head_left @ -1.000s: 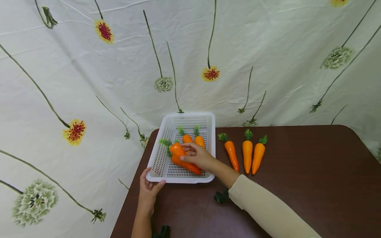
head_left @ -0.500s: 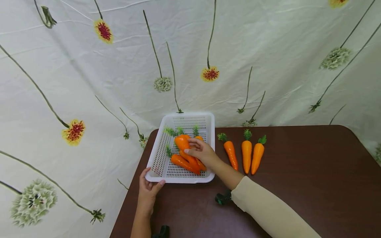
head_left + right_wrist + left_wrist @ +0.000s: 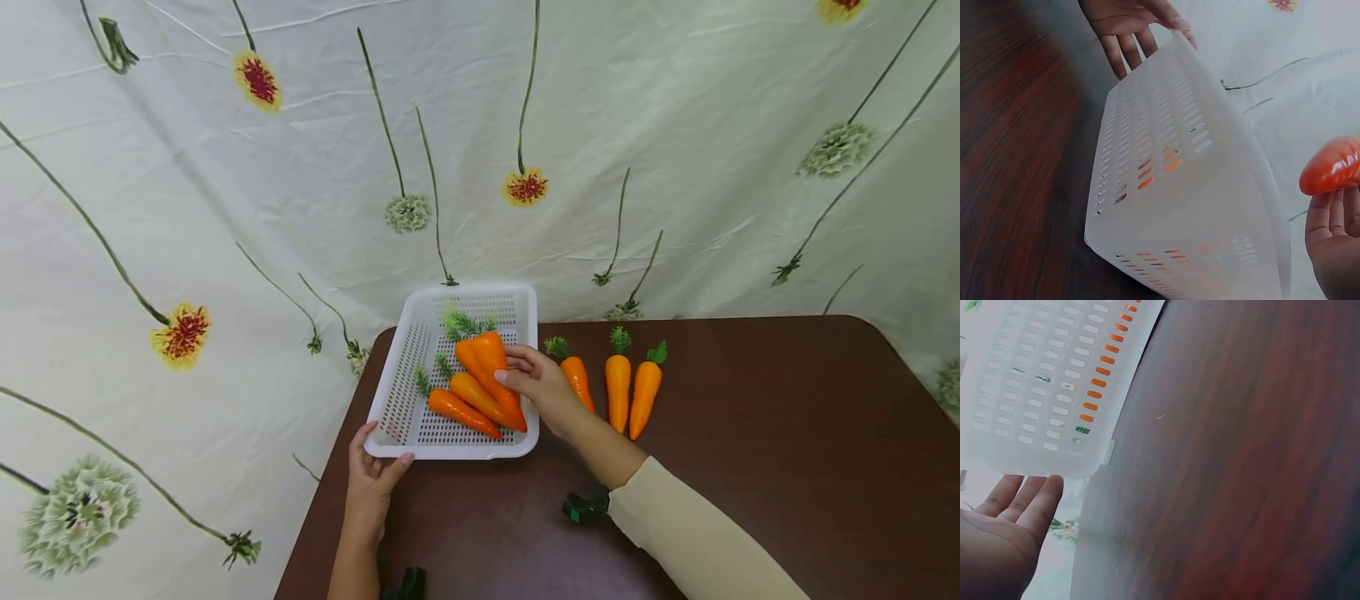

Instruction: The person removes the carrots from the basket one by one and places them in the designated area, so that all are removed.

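Note:
A white slotted plastic basket (image 3: 450,452) holds several orange carrots with green tops, among them a front carrot (image 3: 463,413) and one beside it (image 3: 480,398). My left hand (image 3: 370,487) grips the basket's near left corner, thumb at the front rim and fingers along the side; its fingers (image 3: 1040,509) meet the basket's end in the left wrist view. Over the basket's right part, my right hand (image 3: 552,392) pinches a carrot (image 3: 491,352) between thumb and fingers. The right wrist view shows the rounded orange end of that carrot (image 3: 1332,167); its leafy top is hidden there.
Three more carrots lie right of the basket on the dark brown table (image 3: 765,433): a left one (image 3: 577,382), a middle one (image 3: 617,390) and a right one (image 3: 646,395). A white flowered cloth (image 3: 675,125) hangs behind. Black devices (image 3: 587,505) sit at the wrists.
My right hand has carried the carrot from the basket's left part towards its right side, uncovering the carrots beneath. The left hand stays at the corner, and the basket has hardly moved.

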Available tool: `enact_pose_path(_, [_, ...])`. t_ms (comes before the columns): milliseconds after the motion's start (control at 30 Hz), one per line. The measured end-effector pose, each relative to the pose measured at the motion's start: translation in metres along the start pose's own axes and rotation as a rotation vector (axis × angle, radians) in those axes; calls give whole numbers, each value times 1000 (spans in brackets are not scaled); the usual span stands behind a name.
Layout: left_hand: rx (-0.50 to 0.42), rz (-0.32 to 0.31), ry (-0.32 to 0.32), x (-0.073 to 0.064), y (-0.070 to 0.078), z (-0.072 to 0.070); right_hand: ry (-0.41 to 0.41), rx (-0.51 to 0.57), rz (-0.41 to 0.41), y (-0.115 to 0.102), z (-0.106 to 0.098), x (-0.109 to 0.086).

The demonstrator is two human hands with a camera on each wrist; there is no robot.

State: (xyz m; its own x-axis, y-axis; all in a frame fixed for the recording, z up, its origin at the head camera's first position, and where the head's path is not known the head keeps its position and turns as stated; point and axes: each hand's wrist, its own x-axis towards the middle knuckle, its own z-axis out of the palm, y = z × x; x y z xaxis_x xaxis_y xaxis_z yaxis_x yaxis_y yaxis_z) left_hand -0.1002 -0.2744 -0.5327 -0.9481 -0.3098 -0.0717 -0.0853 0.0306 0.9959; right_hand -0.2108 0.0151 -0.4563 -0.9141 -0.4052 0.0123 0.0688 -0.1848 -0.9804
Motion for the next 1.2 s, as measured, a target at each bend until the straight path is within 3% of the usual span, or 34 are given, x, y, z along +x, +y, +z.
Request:
enact_pose_path(267, [5, 30, 3, 2, -2, 1, 46, 94, -9, -6, -22, -15])
enact_pose_path(600, [-9, 10, -9, 8, -2, 0, 133, 93, -35, -15, -57, -36])
enact_pose_path(1200, [-6, 3, -15, 13, 3, 1, 284, 172, -94, -10, -114, -75])
